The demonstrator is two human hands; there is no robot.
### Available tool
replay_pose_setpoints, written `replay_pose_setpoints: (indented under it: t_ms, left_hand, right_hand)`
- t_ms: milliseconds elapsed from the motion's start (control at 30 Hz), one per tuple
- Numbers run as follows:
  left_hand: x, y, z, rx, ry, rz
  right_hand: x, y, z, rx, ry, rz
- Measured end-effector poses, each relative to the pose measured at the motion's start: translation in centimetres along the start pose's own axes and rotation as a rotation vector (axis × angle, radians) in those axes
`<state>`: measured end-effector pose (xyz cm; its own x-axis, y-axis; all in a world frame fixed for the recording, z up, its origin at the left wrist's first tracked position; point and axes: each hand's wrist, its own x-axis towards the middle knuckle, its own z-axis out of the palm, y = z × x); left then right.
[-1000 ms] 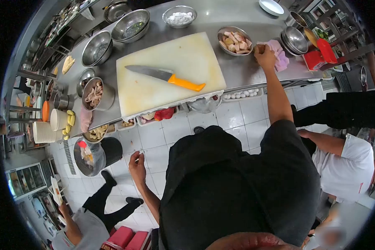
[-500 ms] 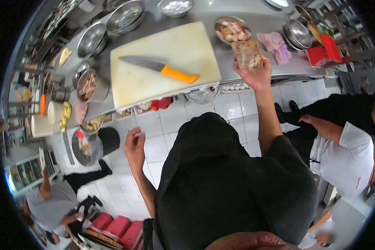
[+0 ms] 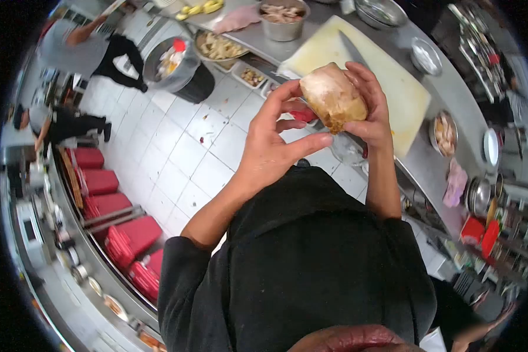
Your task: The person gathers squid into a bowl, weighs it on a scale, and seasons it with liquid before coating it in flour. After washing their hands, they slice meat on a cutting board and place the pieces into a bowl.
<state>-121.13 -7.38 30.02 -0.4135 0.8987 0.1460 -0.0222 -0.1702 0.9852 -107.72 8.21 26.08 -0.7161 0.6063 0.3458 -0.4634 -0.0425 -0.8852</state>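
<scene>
My right hand (image 3: 371, 108) grips a thick block of cooked meat (image 3: 334, 97) with a pale, glossy face and a browned lower edge, maybe pork belly. It is held up over the near edge of the counter. At its left side my left hand (image 3: 273, 135) is open, fingers and thumb spread; the index fingertip meets or nearly meets the meat's edge. Behind the right hand lies a white cutting board (image 3: 387, 97). On the board, a knife's blade (image 3: 351, 50) shows; my hand and the meat hide its handle.
A metal pot of cut meat (image 3: 283, 20) and a bowl of pale pieces (image 3: 220, 47) stand left. A bowl of meat chunks (image 3: 444, 134) and a pink cloth (image 3: 455, 183) lie right. A lined bin (image 3: 188, 73) stands on the tiled floor. Co-workers (image 3: 91, 50) are at left.
The meat block has come from beside the chunk bowl to in front of my body in my right hand. My left hand has risen to it. The view has turned left.
</scene>
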Motion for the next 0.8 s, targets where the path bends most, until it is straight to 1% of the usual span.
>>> replay_pose_setpoints:
  t_ms: [200,333,367,467,567,600,700,733,800]
  left_hand:
    - [-0.9,0.3,-3.4,-0.197,0.154,-0.04]
    - [-1.4,-0.6,-4.9,-0.256,0.191,-0.082]
    - [-1.4,-1.0,-5.2,-0.265,0.196,-0.083]
    - [-0.9,-1.6,-5.5,-0.153,0.279,-0.024]
    - [0.2,-2.1,-6.8,-0.056,0.319,-0.089]
    - [0.5,-1.7,-7.1,-0.033,0.31,-0.096]
    - [1.2,-3.3,-8.5,-0.196,0.245,-0.168]
    - [1.5,-4.1,-8.8,-0.32,0.234,-0.181]
    - [2.3,-5.4,-9.5,-0.466,0.144,-0.291]
  right_hand:
    - [2.4,1.7,4.3,-0.152,-0.121,-0.067]
    - [2.4,2.8,7.0,-0.193,-0.066,-0.107]
    - [2.3,3.3,7.4,-0.281,-0.044,-0.131]
    - [1.7,5.0,8.9,-0.515,0.012,-0.217]
    - [1.4,5.9,10.6,-0.983,0.036,-0.356]
    - [1.3,6.0,11.2,-1.021,0.043,-0.366]
    - [1.1,5.8,12.4,-1.069,0.056,-0.312]
    - [0.8,5.1,12.9,-1.1,0.045,-0.222]
    - [0.3,4.0,12.5,-1.118,0.087,-0.159]
